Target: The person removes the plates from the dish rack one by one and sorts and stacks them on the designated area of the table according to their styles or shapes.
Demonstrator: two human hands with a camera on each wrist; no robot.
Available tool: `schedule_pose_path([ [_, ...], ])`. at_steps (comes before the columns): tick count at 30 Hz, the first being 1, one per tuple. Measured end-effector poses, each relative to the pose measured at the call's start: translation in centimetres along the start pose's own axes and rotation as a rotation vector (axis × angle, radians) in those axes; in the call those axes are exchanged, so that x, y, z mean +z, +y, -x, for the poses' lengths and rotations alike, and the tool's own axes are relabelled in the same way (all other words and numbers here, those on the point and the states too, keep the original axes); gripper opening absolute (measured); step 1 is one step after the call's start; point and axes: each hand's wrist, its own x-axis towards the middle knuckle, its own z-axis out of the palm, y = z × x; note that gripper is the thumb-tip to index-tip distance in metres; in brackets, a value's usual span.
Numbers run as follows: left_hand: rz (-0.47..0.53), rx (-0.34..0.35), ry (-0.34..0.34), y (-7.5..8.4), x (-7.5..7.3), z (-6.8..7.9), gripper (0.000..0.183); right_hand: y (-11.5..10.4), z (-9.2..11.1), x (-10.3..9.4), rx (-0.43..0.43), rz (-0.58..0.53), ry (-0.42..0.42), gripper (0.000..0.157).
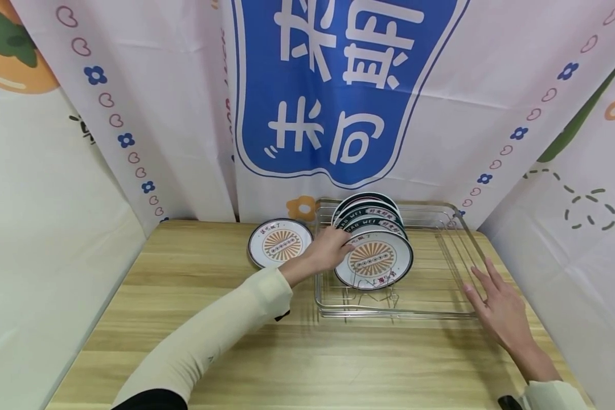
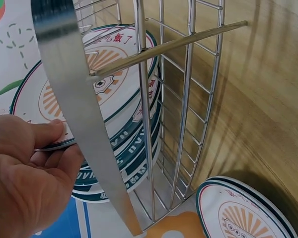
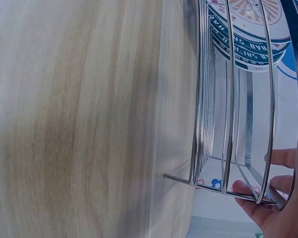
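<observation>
A wire dish rack (image 1: 443,267) holds a row of round plates with green rims, standing on edge and leaning back. The frontmost plate (image 1: 389,266) shows a white face with an orange sunburst print. My left hand (image 1: 328,249) reaches over the rack's left side and pinches that plate's edge, with the thumb (image 2: 49,133) on its face and the fingers behind. Behind it the other plates (image 2: 134,153) overlap closely. My right hand (image 1: 504,310) grips the rack's right rim, its fingers (image 3: 280,157) reaching over the metal band.
Left of the rack, further plates (image 1: 281,244) with the same sunburst lie flat on the wooden table (image 1: 195,285), stacked. A printed curtain (image 1: 184,114) hangs right behind the table, and cloth walls (image 1: 584,228) close in both sides.
</observation>
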Motion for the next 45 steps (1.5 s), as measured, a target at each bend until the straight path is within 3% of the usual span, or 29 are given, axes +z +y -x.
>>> schedule_pose_path([
  [8, 0.045, -0.006, 0.060, 0.4, -1.1, 0.7, 0.043, -0.1, 0.1, 0.0, -0.003, 0.006, 0.008, 0.048],
  [16, 0.037, 0.053, 0.197, 0.2, -2.9, 2.1, 0.033, 0.0, 0.1, 0.1, -0.002, 0.010, 0.009, 0.048],
  [22, 0.102, 0.039, 0.290, -0.2, -4.6, 3.4, 0.036, 0.1, 0.2, 0.0, -0.003, 0.013, 0.009, 0.048],
  [25, 0.131, 0.029, 0.322, -0.4, -5.5, 4.2, 0.024, 0.1, 0.2, 0.0, -0.007, 0.015, 0.012, 0.047],
  [28, 0.163, 0.002, 0.333, -0.6, -6.4, 5.1, 0.016, 0.1, 0.2, 0.0, -0.009, 0.015, 0.010, 0.047],
  [38, 0.246, -0.088, 0.336, -1.8, -8.9, 8.2, 0.020, -0.2, 0.3, -0.2, 0.003, -0.001, 0.004, 0.047],
  [45, 0.284, -0.201, 0.347, -3.5, -10.7, 10.0, 0.020, -0.3, 0.2, -0.1, 0.003, 0.000, 0.004, 0.047],
])
